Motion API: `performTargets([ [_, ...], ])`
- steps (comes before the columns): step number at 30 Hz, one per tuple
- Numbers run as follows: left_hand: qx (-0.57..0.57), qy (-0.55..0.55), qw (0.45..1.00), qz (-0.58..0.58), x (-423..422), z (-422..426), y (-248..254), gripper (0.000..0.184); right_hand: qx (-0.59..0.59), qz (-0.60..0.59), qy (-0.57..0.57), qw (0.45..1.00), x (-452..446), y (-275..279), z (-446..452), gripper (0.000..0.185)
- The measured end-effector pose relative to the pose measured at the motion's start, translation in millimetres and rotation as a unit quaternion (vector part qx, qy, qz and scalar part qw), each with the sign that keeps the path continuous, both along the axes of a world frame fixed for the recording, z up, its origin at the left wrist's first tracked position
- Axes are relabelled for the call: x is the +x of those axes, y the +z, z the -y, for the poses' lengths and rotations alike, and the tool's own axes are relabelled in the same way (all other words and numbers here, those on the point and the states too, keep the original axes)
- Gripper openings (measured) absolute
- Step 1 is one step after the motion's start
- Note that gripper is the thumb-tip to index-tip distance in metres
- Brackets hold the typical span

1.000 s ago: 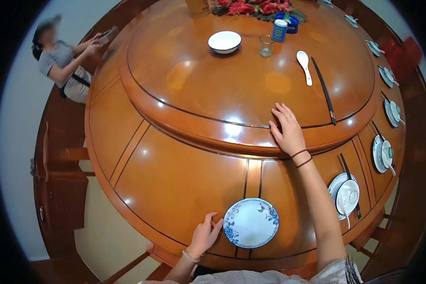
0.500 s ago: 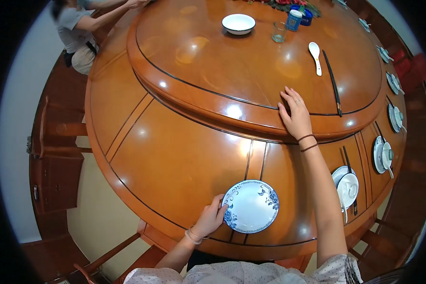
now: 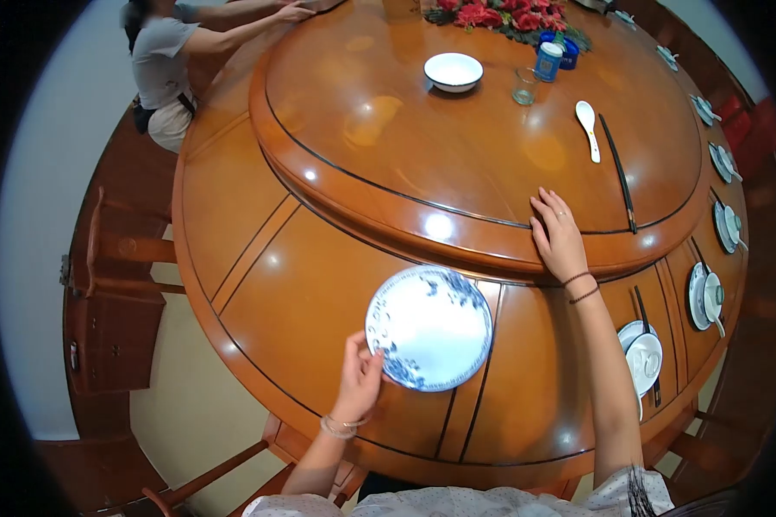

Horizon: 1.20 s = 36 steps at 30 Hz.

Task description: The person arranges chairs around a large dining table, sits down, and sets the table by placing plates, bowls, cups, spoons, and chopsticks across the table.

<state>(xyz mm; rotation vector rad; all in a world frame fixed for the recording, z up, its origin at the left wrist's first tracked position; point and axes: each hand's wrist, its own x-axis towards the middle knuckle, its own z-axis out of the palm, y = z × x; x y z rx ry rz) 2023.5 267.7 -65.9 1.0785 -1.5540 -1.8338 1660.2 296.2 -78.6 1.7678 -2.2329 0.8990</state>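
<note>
A white plate with blue flowers [image 3: 429,332] is pinched at its left edge by my left hand [image 3: 359,376], and it appears lifted above the wooden table [image 3: 267,336]. My right hand [image 3: 562,239] rests on the rim of the raised round turntable [image 3: 388,194], holding nothing, its fingers stretched out. Beyond that hand, a white spoon [image 3: 587,129] and a pair of dark chopsticks [image 3: 617,172] lie on the turntable. Farther back on it stand a white bowl [image 3: 453,71] and a clear glass [image 3: 525,87].
Place settings with a bowl [image 3: 644,362] and plates line the table's right side. Red flowers [image 3: 491,15], a blue-and-white can [image 3: 548,63] and a blue container [image 3: 569,53] stand at the back. Another person [image 3: 164,69] reaches over the far left edge. Wooden chairs [image 3: 129,250] surround the table.
My left hand has raised the plate from near the table's front edge, moving it up and left. My right hand stays on the turntable rim. The whole view has shifted slightly.
</note>
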Motion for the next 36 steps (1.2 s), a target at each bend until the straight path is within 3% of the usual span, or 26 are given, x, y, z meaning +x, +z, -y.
performTargets([
  [4, -0.029, 0.06, 0.996, -0.054, -23, 72, 13, 0.033, -0.013, 0.007, 0.04, 0.999, 32, 19, 12, 0.04],
  [8, -0.076, 0.086, 0.992, -0.053, -58, 158, 9, 0.029, 0.026, 0.177, 0.144, 0.973, 77, 27, 67, 0.064],
  [10, -0.1, 0.09, 0.989, -0.056, -81, 201, 6, 0.028, -0.023, 0.221, 0.16, 0.962, 88, 18, 111, 0.075],
  [16, -0.051, 0.158, 0.985, -0.041, -151, 325, 1, 0.032, -0.041, 0.277, 0.06, 0.958, 87, -6, 257, 0.077],
  [22, -0.034, 0.172, 0.983, -0.06, -202, 411, -7, 0.029, -0.047, 0.233, -0.005, 0.971, 66, -19, 357, 0.08],
  [25, -0.051, 0.179, 0.978, -0.097, -228, 439, -14, 0.033, -0.012, 0.155, -0.034, 0.987, 44, -25, 388, 0.082],
  [26, -0.045, 0.201, 0.974, -0.092, -239, 441, -9, 0.033, -0.064, 0.091, -0.047, 0.993, 35, -33, 400, 0.08],
  [29, -0.063, 0.206, 0.974, -0.074, -263, 462, -12, 0.036, -0.027, 0.089, -0.088, 0.992, 25, -30, 413, 0.078],
  [32, -0.028, 0.18, 0.98, -0.082, -281, 476, -12, 0.043, 0.029, 0.034, -0.063, 0.997, 28, -34, 410, 0.076],
  [36, -0.023, 0.238, 0.966, -0.098, -297, 482, -21, 0.04, 0.041, 0.027, -0.032, 0.998, 25, -37, 408, 0.072],
])
